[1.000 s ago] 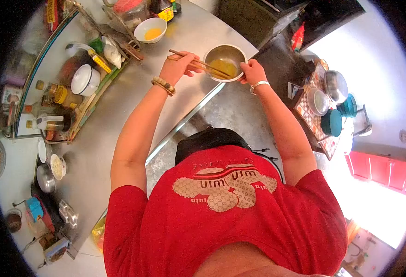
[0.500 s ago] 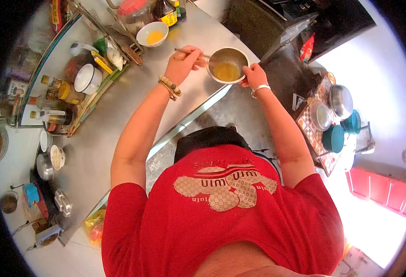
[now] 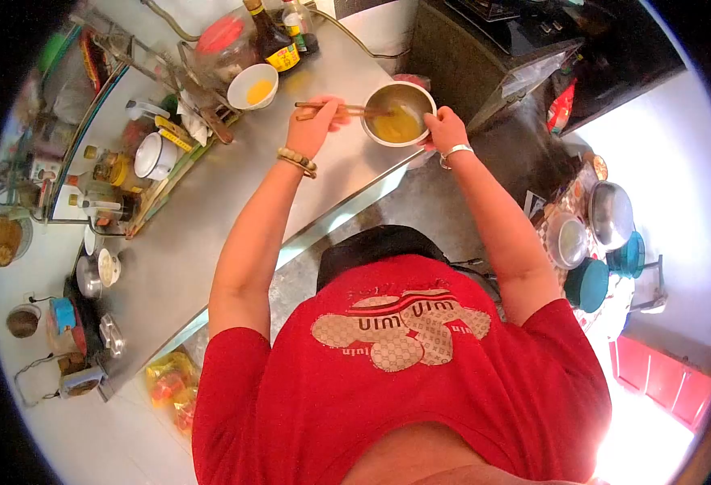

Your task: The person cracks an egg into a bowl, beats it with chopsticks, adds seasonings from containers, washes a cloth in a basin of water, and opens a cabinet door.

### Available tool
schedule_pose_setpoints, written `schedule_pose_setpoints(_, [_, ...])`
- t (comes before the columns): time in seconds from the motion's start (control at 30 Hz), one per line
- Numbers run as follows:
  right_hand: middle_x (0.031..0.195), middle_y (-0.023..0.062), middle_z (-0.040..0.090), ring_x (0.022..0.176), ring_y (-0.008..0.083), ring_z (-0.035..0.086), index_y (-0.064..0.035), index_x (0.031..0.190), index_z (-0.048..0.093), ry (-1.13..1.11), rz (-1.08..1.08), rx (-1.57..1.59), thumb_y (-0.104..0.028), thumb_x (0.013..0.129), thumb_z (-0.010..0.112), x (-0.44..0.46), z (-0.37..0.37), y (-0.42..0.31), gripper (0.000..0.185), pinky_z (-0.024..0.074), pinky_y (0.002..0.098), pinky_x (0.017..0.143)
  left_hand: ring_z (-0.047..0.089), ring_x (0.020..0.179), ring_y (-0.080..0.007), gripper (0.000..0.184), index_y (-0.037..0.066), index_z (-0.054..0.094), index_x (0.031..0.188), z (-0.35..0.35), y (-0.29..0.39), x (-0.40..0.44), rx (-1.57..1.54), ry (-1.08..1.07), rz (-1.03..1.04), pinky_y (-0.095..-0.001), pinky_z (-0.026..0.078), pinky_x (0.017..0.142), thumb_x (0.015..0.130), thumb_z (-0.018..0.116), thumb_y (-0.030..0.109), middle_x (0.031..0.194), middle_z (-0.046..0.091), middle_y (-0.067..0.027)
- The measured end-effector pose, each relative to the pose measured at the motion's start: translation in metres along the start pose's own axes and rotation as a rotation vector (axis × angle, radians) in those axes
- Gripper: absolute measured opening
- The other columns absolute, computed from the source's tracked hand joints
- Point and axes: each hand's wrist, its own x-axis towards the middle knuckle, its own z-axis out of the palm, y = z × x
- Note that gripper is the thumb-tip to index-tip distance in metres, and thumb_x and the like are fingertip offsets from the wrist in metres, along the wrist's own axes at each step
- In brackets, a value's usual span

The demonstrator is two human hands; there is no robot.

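My left hand (image 3: 316, 123), with a beaded bracelet at the wrist, is closed around a pair of chopsticks (image 3: 350, 109). Their far ends reach into a metal bowl (image 3: 367, 133) and look smeared by motion. Yellowish liquid, like beaten egg (image 3: 400, 125), lies in the bottom of this bowl. Gripping the bowl's right rim is my right hand (image 3: 446, 130), thumb at the edge; some of its fingers are hidden. The bowl is held tilted near the counter's front edge. A white bowl (image 3: 242, 90) with more yellow liquid stands on the counter beyond my left hand.
Sauce bottles (image 3: 274, 40) and a red-lidded jar (image 3: 222, 40) stand at the back of the metal counter (image 3: 210, 218). A rack (image 3: 141, 218) with a white enamel mug (image 3: 155, 156) is on the left. At right, a table holds basins (image 3: 610, 214).
The chopsticks have swung in my left hand and reach further into the bowl. The camera view has shifted slightly. My right hand keeps its hold on the rim.
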Motion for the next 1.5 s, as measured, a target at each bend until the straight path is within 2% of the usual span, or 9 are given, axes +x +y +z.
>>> schedule_pose_setpoints(0.23, [0.062, 0.0135, 0.057, 0.046, 0.0215, 0.059, 0.0017, 0.074, 0.046, -0.150, 0.020, 0.061, -0.016, 0.077, 0.053, 0.034, -0.028, 0.007, 0.019, 0.0475, 0.0309, 0.039, 0.063, 0.069, -0.0165, 0.022, 0.002, 0.058, 0.090, 0.030, -0.017, 0.016, -0.111, 0.036, -0.035, -0.0228, 0.049, 0.057, 0.086, 0.047, 0.020, 0.080, 0.063, -0.0090])
schedule_pose_setpoints(0.3, [0.063, 0.0137, 0.057, 0.046, 0.0220, 0.059, 0.0018, 0.073, 0.045, -0.126, -0.027, -0.009, -0.016, 0.077, 0.053, 0.050, -0.030, 0.020, 0.020, 0.0476, 0.0316, 0.040, 0.063, 0.075, -0.0158, 0.027, 0.002, 0.058, 0.093, 0.031, -0.006, 0.015, -0.134, -0.094, -0.244, -0.0236, 0.048, 0.061, 0.087, 0.047, 0.026, 0.088, 0.063, -0.0098])
schedule_pose_setpoints(0.33, [0.063, 0.0138, 0.056, 0.047, 0.0225, 0.059, 0.0018, 0.071, 0.045, -0.093, -0.074, -0.074, -0.016, 0.077, 0.053, 0.057, -0.030, 0.028, 0.021, 0.0477, 0.0324, 0.041, 0.063, 0.071, -0.0150, 0.022, 0.002, 0.058, 0.090, 0.037, -0.007, 0.017, -0.120, 0.058, -0.065, -0.0223, 0.047, 0.056, 0.086, 0.047, 0.021, 0.079, 0.063, -0.0078])
schedule_pose_setpoints(0.9, [0.067, 0.0178, 0.054, 0.064, 0.0299, 0.056, 0.0005, 0.073, 0.046, 0.075, -0.204, -0.184, -0.020, 0.076, 0.054, 0.106, -0.038, 0.023, 0.022, 0.0447, 0.0379, 0.062, 0.063, 0.067, -0.0162, 0.024, 0.001, 0.056, 0.091, 0.040, -0.007, 0.074, -0.041, -0.038, -0.058, -0.0225, 0.047, 0.055, 0.087, 0.046, 0.022, 0.079, 0.063, -0.0094])
schedule_pose_setpoints(1.1, [0.068, 0.0186, 0.054, 0.066, 0.0314, 0.054, 0.0008, 0.074, 0.047, 0.042, 0.021, -0.007, -0.023, 0.075, 0.054, 0.102, -0.037, 0.006, 0.025, 0.0431, 0.0383, 0.063, 0.063, 0.065, -0.0160, 0.024, 0.001, 0.057, 0.091, 0.034, -0.014, 0.088, -0.066, -0.043, -0.055, -0.0223, 0.047, 0.053, 0.086, 0.047, 0.022, 0.078, 0.063, -0.0092])
schedule_pose_setpoints(1.17, [0.057, 0.0089, 0.053, 0.043, 0.0169, 0.057, -0.0026, 0.072, 0.041, 0.092, -0.226, -0.243, -0.018, 0.081, 0.053, 0.125, -0.035, 0.028, 0.021, 0.0443, 0.0261, 0.036, 0.063, 0.066, -0.0158, 0.023, 0.001, 0.057, 0.091, 0.034, -0.014, 0.093, -0.083, -0.103, -0.152, -0.0221, 0.047, 0.053, 0.086, 0.047, 0.022, 0.079, 0.063, -0.0091])
schedule_pose_setpoints(1.23, [0.057, 0.0090, 0.054, 0.044, 0.0169, 0.057, -0.0025, 0.071, 0.041, 0.070, -0.235, -0.244, -0.018, 0.080, 0.053, 0.134, -0.035, 0.036, 0.021, 0.0444, 0.0262, 0.036, 0.063, 0.067, -0.0163, 0.023, 0.002, 0.057, 0.091, 0.036, -0.018, 0.093, -0.004, 0.021, 0.042, -0.0227, 0.047, 0.054, 0.086, 0.047, 0.022, 0.080, 0.063, -0.0088])
schedule_pose_setpoints(1.33, [0.058, 0.0090, 0.054, 0.044, 0.0168, 0.058, -0.0023, 0.072, 0.042, -0.017, -0.175, -0.171, -0.017, 0.080, 0.053, 0.132, -0.034, 0.023, 0.020, 0.0444, 0.0263, 0.036, 0.063, 0.071, -0.0158, 0.024, 0.002, 0.058, 0.092, 0.031, -0.008, 0.094, -0.089, -0.102, -0.220, -0.0232, 0.048, 0.057, 0.087, 0.046, 0.022, 0.084, 0.063, -0.0082])
schedule_pose_setpoints(1.5, [0.059, 0.0141, 0.055, 0.044, 0.0226, 0.059, 0.0011, 0.068, 0.045, -0.164, -0.058, -0.013, -0.013, 0.075, 0.053, 0.131, -0.036, -0.011, 0.018, 0.0467, 0.0309, 0.037, 0.063, 0.074, -0.0153, 0.026, 0.003, 0.058, 0.097, 0.039, -0.006, 0.090, -0.098, -0.030, -0.142, -0.0230, 0.047, 0.060, 0.088, 0.046, 0.023, 0.086, 0.063, -0.0080])
